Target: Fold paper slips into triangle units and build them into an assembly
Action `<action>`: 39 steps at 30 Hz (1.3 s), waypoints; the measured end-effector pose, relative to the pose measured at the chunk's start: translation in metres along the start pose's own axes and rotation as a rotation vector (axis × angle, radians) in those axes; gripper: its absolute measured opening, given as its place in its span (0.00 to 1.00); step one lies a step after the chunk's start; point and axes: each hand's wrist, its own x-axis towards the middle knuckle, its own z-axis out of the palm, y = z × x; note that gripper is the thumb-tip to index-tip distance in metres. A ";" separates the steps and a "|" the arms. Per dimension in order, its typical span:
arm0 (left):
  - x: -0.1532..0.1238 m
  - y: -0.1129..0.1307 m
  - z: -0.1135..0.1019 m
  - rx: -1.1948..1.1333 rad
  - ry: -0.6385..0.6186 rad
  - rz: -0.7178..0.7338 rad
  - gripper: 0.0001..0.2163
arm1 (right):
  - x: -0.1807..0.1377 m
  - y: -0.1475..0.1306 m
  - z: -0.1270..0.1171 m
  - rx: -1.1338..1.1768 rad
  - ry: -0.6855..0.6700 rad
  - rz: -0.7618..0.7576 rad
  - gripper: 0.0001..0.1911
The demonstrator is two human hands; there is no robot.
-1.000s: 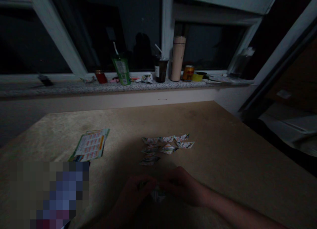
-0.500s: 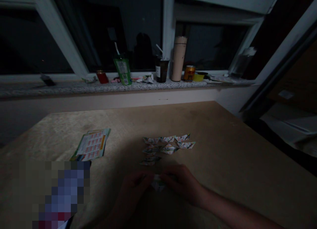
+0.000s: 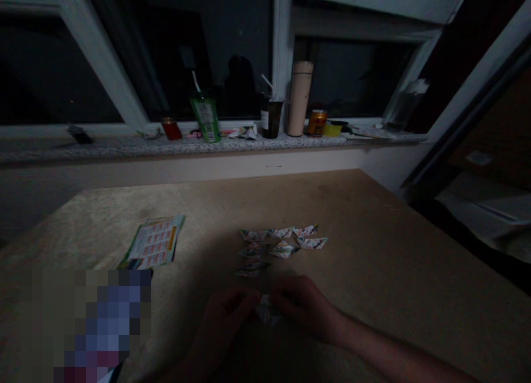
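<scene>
Where the two hands come together low in the view, a folded paper piece (image 3: pixel 266 311) sits in the narrow gap between them, just above or resting on the surface (image 3: pixel 373 250); the dimness hides which. It lies to the right of the fingers of the left hand (image 3: pixel 230 311) and to the left of those of the right hand (image 3: pixel 302 305), so neither hand is clearly nearer. Both sets of fingers are curled inward, thumbs and fingertips drawn together with almost no gap, and they appear to pinch the paper at its two upper sides. Its long axis cannot be told, since the fingers cover its ends; the visible part narrows to a blunt point toward the person.

Straight beyond the hands, near but apart from them, stands a cluster of folded pieces (image 3: pixel 284 250), boat-like, with sharp tips, crisp creases and broken bits of coloured print. Farther off to the left, flat printed sheets (image 3: pixel 155 242) overlap, thin and smooth, with green edges and red blocks. The surface is matt, brownish and faintly mottled. Behind it, a speckled stone sill (image 3: pixel 232 147) bears a tapering green cup (image 3: pixel 205 119), a tall pale cylindrical flask (image 3: pixel 300 98) and a squat golden can (image 3: pixel 317 123).
</scene>
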 end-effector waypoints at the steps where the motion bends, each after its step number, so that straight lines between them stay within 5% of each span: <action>1: 0.000 0.000 0.000 0.000 0.003 0.000 0.13 | -0.001 0.000 -0.001 0.002 -0.002 -0.002 0.12; 11: 0.003 -0.006 -0.002 0.098 -0.036 -0.004 0.14 | 0.001 0.006 0.001 0.053 -0.094 0.037 0.16; 19: -0.001 0.003 0.000 0.109 0.008 0.020 0.14 | -0.001 0.002 -0.001 -0.136 -0.050 -0.111 0.20; 39: 0.003 0.002 -0.006 0.014 0.069 -0.031 0.16 | 0.006 0.011 -0.011 0.015 -0.013 0.038 0.25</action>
